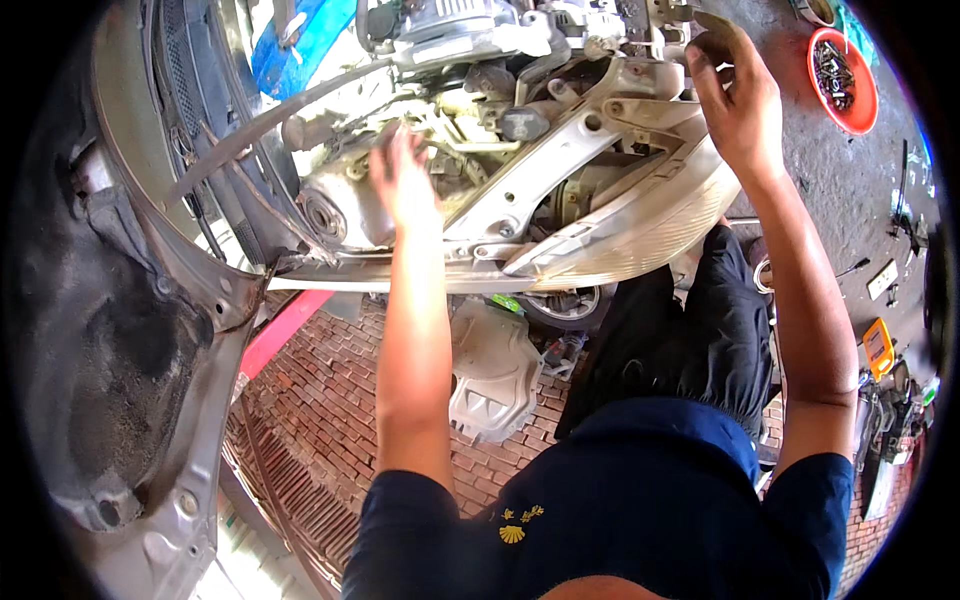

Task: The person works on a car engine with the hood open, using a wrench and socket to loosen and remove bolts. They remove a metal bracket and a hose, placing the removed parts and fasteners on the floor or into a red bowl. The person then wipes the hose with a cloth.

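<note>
My left hand [405, 185] reaches over the engine bay of a car, its fingers smeared by motion. Below and around it are a round metal strut mount [320, 213], hoses and pale metal parts. At the front corner of the car my right hand [742, 110] is curled, with thumb and fingers bent towards the end of the front crossmember. What its fingertips hold is hidden. A large, yellowed headlight [640, 225] sits between my arms, beside a silver metal brace [545, 155].
The raised hood [100, 350] takes up the left side. Right of the car, a red bowl [858, 115] of small metal parts stands on the floor. An orange case [879, 348] and scattered tools lie lower right. Beneath me, a grey cover [492, 370] lies on brick paving [320, 390].
</note>
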{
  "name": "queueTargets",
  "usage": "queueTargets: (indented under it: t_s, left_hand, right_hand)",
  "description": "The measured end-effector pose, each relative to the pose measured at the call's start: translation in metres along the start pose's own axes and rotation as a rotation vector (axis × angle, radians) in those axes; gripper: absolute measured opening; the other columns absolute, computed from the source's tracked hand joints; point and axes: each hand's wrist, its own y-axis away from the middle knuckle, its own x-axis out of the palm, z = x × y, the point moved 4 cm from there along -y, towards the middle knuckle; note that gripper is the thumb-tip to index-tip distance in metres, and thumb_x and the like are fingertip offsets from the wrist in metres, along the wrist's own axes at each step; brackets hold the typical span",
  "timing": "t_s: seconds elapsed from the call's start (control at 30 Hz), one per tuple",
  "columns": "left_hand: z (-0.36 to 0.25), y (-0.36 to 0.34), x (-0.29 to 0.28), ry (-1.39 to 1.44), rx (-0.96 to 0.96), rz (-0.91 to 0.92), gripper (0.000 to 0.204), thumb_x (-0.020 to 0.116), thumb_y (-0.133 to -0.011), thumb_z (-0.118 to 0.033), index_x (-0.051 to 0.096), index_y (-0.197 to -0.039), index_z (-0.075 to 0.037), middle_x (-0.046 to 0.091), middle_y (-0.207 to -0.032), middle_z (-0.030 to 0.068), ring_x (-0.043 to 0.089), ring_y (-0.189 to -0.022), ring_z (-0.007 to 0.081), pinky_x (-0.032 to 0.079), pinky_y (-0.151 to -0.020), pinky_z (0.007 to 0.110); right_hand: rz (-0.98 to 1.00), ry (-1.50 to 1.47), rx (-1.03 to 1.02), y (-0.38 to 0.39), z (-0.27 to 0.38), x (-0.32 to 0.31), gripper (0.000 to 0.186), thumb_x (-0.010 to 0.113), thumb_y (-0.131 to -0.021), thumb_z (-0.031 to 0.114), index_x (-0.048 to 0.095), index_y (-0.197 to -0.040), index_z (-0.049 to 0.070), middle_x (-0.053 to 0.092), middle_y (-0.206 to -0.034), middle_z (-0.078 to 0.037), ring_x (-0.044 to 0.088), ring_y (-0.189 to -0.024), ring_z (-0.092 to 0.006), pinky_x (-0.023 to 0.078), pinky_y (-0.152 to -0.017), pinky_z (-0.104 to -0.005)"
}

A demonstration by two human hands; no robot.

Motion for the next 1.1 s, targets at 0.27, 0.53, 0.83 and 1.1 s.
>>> queueTargets:
  t_s: [0.27, 0.53, 0.83, 1.1]
  left_hand:
    - [0.107, -0.137, 0.054, 0.017, -0.584, -0.103, 0.044, 0.041, -0.106, -0.025, 0.043, -0.145, -0.005, 0.058, -0.122, 0.0194, 0.066, -0.087, 0.0274, 0.055, -0.068, 0.040]
    - [0.121, -0.163, 0.047, -0.164, -0.520, -0.068, 0.020, 0.044, -0.106, -0.020, 0.053, -0.092, -0.010, 0.047, -0.070, 0.0018, 0.040, -0.052, 0.0112, 0.031, -0.044, 0.028]
    - [0.095, -0.162, 0.049, -0.339, -0.598, 0.014, 0.018, 0.048, -0.105, -0.018, 0.058, -0.101, -0.004, 0.058, -0.075, 0.0074, 0.055, -0.056, 0.0187, 0.041, -0.047, 0.031]
    - [0.092, -0.150, 0.064, -0.692, -0.392, 0.100, 0.025, 0.050, -0.102, -0.012, 0.065, -0.110, 0.006, 0.071, -0.079, 0.0173, 0.072, -0.057, 0.0247, 0.054, -0.043, 0.035]
  right_hand:
    - [0.017, 0.300, 0.026, 0.003, -0.023, 0.014, 0.044, 0.067, -0.094, 0.027, 0.059, -0.131, 0.004, 0.065, -0.123, -0.018, 0.063, -0.114, -0.0374, 0.051, -0.096, -0.0451]
    - [-0.088, 0.336, -0.138, 0.017, -0.024, -0.002, 0.028, 0.069, -0.091, 0.025, 0.067, -0.112, 0.007, 0.070, -0.099, -0.013, 0.067, -0.094, -0.0359, 0.053, -0.086, -0.0449]
    - [0.036, 0.345, -0.040, 0.023, -0.025, 0.002, 0.022, 0.068, -0.088, 0.020, 0.068, -0.107, 0.009, 0.070, -0.096, -0.011, 0.067, -0.088, -0.0337, 0.053, -0.079, -0.0445]
    - [0.063, 0.352, -0.056, 0.019, -0.025, 0.003, 0.018, 0.067, -0.088, 0.018, 0.069, -0.104, 0.010, 0.070, -0.092, -0.011, 0.067, -0.086, -0.0335, 0.053, -0.078, -0.0442]
